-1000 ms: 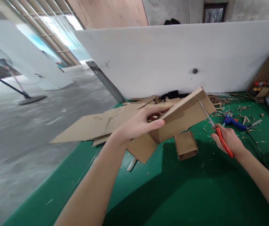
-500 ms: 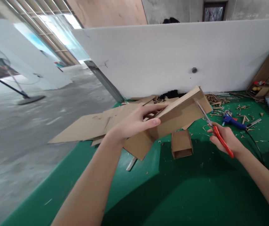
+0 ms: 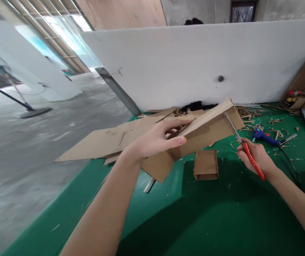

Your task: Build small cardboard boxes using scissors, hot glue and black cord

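Observation:
My left hand [image 3: 159, 139] grips a folded piece of brown cardboard [image 3: 205, 137], its thumb on the near face and its fingers over the top edge. The cardboard is held tilted above the table, its right end raised. In my right hand [image 3: 257, 156] is a pair of scissors [image 3: 250, 156] with red handles. Their blades point up and left and lie against the inner face near the cardboard's right end; whether they cut into it I cannot tell. Below the held piece, a small open cardboard box [image 3: 206, 163] rests on the green table.
Flat cardboard sheets [image 3: 101, 144] overhang the table's left edge. A blue glue gun [image 3: 266, 137] with a cord lies at the right among cardboard scraps [image 3: 244, 113]. A white panel [image 3: 168, 67] stands behind the table [image 3: 195, 220]. A cardboard structure [image 3: 301, 80] is at far right.
The held cardboard and my left hand have shifted slightly to the right. The scissors have barely moved and stay close to the cardboard's right end.

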Available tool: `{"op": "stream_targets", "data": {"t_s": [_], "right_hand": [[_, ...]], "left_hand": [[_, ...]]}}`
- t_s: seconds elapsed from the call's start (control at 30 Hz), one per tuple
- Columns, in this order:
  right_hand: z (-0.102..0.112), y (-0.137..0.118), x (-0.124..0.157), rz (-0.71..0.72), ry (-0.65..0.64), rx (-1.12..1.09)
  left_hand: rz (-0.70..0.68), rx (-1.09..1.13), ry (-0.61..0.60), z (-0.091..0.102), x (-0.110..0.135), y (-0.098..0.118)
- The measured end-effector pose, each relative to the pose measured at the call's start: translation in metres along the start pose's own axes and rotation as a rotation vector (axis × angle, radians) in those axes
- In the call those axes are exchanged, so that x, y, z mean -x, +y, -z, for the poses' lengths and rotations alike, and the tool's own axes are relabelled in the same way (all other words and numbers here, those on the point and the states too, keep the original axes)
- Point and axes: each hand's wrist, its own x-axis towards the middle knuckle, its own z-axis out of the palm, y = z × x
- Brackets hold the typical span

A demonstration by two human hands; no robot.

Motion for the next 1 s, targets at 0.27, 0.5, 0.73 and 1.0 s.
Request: {"op": "stream_targets", "data": {"t_s": [0.27,0.5,0.73,1.0], "right_hand": [[-0.002,-0.004,0.0,-0.002,0.098,0.152],[0.002,-0.001,0.001,0.044,0.135,0.224],[0.003,0.0,0.002,0.066,0.187,0.243],[0.0,0.003,0.001,0.075,0.072,0.102]], "left_hand": [[-0.022,0.038,-0.004,-0.002,0.0,-0.001],[-0.07,0.082,-0.012,-0.004,-0.002,-0.002],[-0.099,0.136,-0.02,-0.002,-0.003,-0.005],[-0.067,0.157,-0.022,0.0,-0.002,-0.012]]}}
